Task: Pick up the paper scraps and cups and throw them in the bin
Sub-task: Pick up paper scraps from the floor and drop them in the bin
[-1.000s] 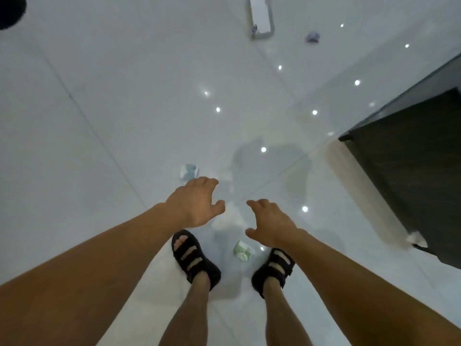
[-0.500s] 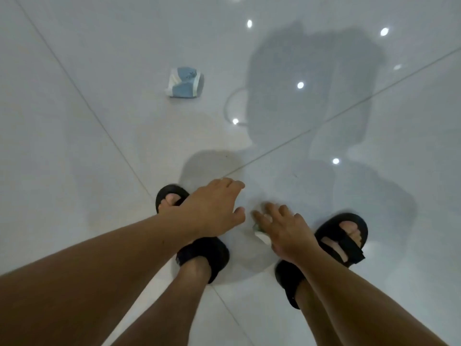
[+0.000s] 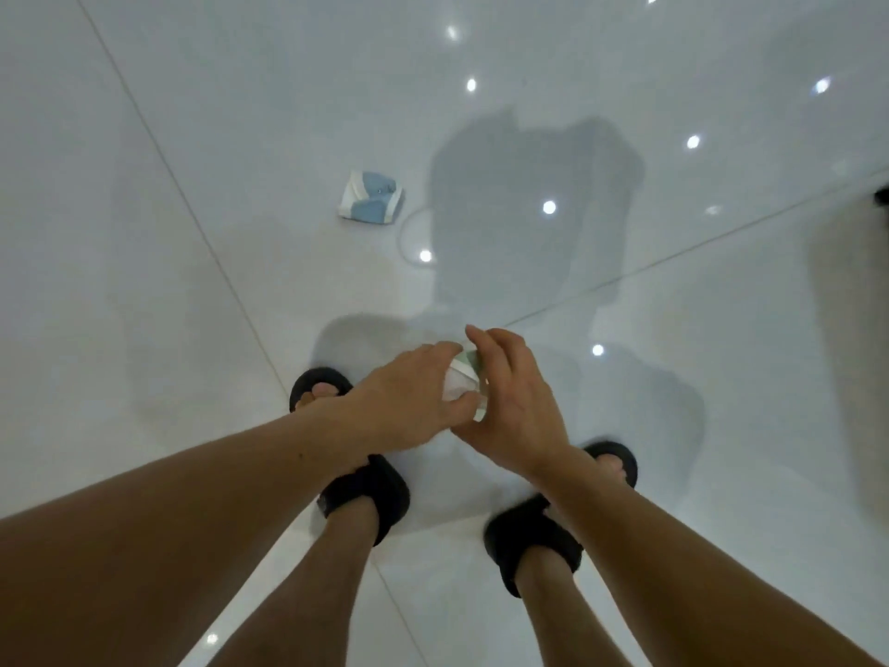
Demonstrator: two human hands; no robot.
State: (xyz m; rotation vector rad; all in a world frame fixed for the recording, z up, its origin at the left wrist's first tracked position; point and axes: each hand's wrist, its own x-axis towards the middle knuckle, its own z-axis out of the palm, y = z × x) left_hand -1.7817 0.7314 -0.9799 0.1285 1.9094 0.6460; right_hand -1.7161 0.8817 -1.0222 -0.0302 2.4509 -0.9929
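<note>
Seen from above, both hands meet over the glossy white floor (image 3: pixel 144 281), just beyond the person's feet, with a crumpled white-and-green cup (image 3: pixel 459 383) caught between them. The left hand (image 3: pixel 409 402) comes in from the left with its fingers curled over the top of the cup and its thumb tucked under the near edge. The right hand (image 3: pixel 517 406) closes on it from the other side, forefinger arched over the far end and thumb meeting the near end, so the cup is pinched from both sides and held clear of the tiles (most of it is hidden behind the fingers, and only a white fold and a pale green strip show). Below the hands stand two feet in black sandals, the left sandal (image 3: pixel 358 479) under the left wrist and the right sandal (image 3: pixel 534 536) nearer and to the right. Farther off and to the left, a crushed blue-and-white cup (image 3: pixel 370 204) lies on its side on the floor, well apart from the hands. A grey reflection (image 3: pixel 529 209) of the person spreads over the tiles beside it, dotted with bright points of reflected light.
</note>
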